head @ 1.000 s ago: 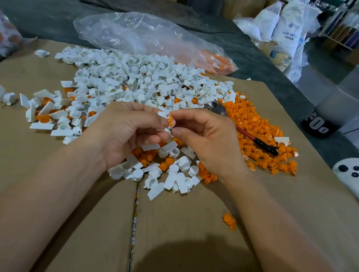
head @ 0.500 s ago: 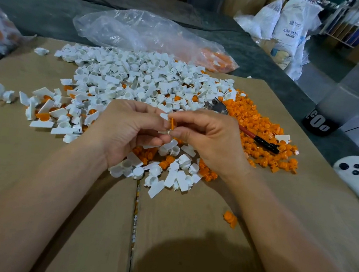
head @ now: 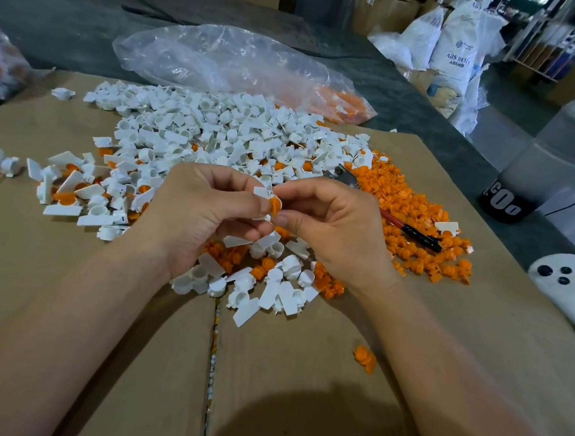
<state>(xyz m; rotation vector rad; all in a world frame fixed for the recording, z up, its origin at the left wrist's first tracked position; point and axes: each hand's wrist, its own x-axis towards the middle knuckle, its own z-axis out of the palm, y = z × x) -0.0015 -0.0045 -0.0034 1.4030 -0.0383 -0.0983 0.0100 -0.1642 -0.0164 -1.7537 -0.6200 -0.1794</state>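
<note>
Soft even daylight, wide-angle edge distortion, slightly blurred background.

The left hand [head: 201,216] hides most of the white piece [head: 260,192] — shape unclear.

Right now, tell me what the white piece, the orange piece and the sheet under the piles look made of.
The white piece, pinched by the left hand: likely moulded plastic, smooth with a faint sheen and crisp edges. The orange piece, held by the right hand: probably plastic too, even opaque colour, fairly matte. The sheet: cardboard by its look, dull brown, with a flap seam.
</note>
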